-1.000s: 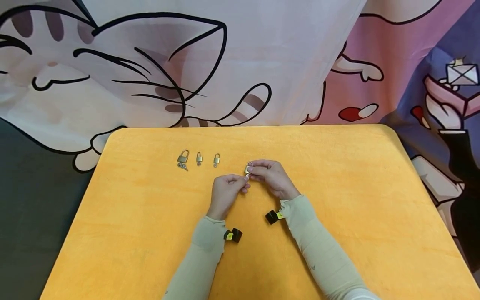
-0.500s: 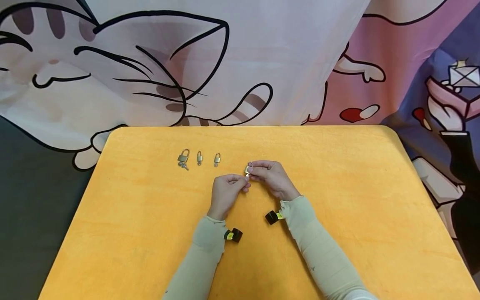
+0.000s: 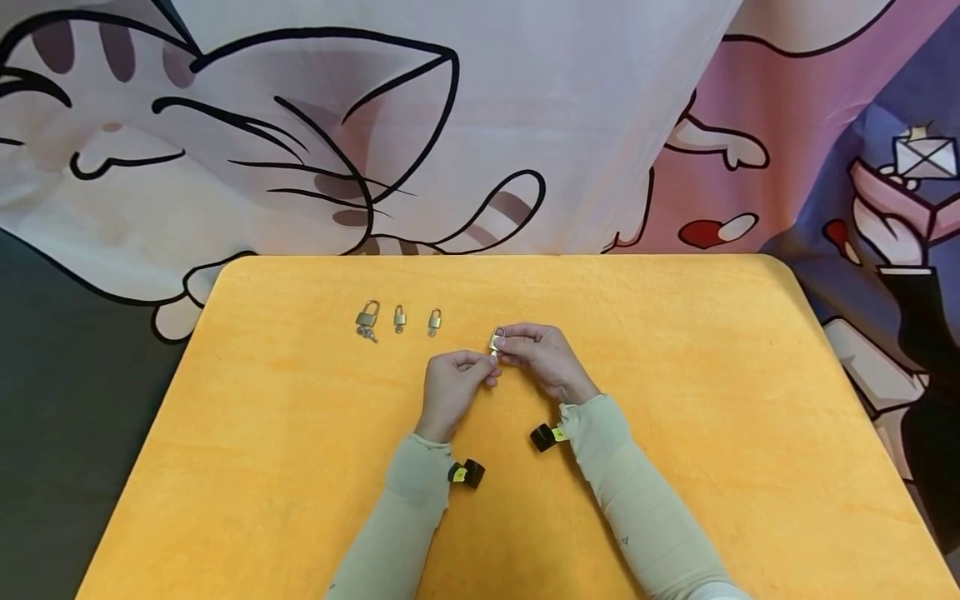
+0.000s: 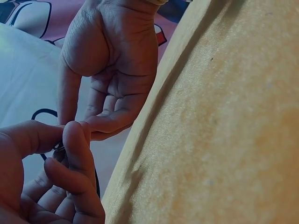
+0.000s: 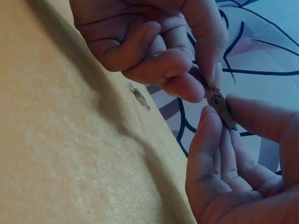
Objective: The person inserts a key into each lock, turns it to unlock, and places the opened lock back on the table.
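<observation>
A small brass padlock (image 3: 495, 342) is pinched between the thumb and fingers of my right hand (image 3: 546, 360), shackle pointing away from me. My left hand (image 3: 452, 390) pinches a small key (image 5: 212, 88) at the padlock's keyhole end, thumb against the index finger. In the right wrist view the padlock's keyhole face (image 5: 217, 100) shows, with the key right at it. Fingers hide most of the key. From the left wrist view, only a sliver of metal appears between the fingertips.
Three more padlocks lie in a row left of my hands: a larger one (image 3: 367, 317) with several keys, a small one (image 3: 400, 317), and another small one (image 3: 435, 320). The yellow table (image 3: 262, 467) ends at a cartoon-printed cloth (image 3: 555, 108).
Both hands stay almost in place, holding the padlock and key as before. The whole head view has shifted slightly.
</observation>
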The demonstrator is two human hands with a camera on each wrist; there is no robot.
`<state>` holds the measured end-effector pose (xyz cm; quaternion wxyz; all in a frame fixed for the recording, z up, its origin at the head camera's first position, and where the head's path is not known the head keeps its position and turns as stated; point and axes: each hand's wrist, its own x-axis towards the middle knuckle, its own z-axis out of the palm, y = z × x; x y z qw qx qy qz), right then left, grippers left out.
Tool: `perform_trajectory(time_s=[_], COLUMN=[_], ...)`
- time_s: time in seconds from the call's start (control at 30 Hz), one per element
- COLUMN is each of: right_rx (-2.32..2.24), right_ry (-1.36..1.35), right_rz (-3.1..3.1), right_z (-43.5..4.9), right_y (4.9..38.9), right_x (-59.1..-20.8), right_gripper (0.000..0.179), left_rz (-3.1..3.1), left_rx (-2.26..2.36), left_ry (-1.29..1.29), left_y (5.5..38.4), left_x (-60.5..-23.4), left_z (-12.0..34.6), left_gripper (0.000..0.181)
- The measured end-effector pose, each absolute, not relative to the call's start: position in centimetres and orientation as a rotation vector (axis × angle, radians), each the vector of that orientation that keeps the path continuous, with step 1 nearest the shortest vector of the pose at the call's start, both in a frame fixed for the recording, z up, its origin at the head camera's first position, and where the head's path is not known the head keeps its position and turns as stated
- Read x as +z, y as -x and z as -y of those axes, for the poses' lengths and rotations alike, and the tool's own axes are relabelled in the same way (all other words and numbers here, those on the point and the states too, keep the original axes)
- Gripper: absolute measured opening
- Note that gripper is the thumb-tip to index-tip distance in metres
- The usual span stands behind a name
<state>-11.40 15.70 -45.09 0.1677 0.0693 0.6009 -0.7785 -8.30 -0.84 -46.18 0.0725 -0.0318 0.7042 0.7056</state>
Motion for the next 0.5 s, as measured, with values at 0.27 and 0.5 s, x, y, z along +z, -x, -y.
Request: perform_trajectory(time_s=[0.27,0.5], right_rx=[-2.219,-2.204], right_ry=[-0.173,-0.154], right_rz=[-1.704,-1.71], right_z=[-15.78,-15.99], right_y=[11.44,11.48], right_x=[-45.3,-45.51], right_gripper=[0.032,0.031], left_rz=[-2.13,-2.113], left_rx=[2.125,2.123], left_ry=[0.093,0.118], left_y=[8.3,8.32], left_x=[-46.22,-46.24], left_z=[0.86,0.83], left_gripper=[0.014,0.013])
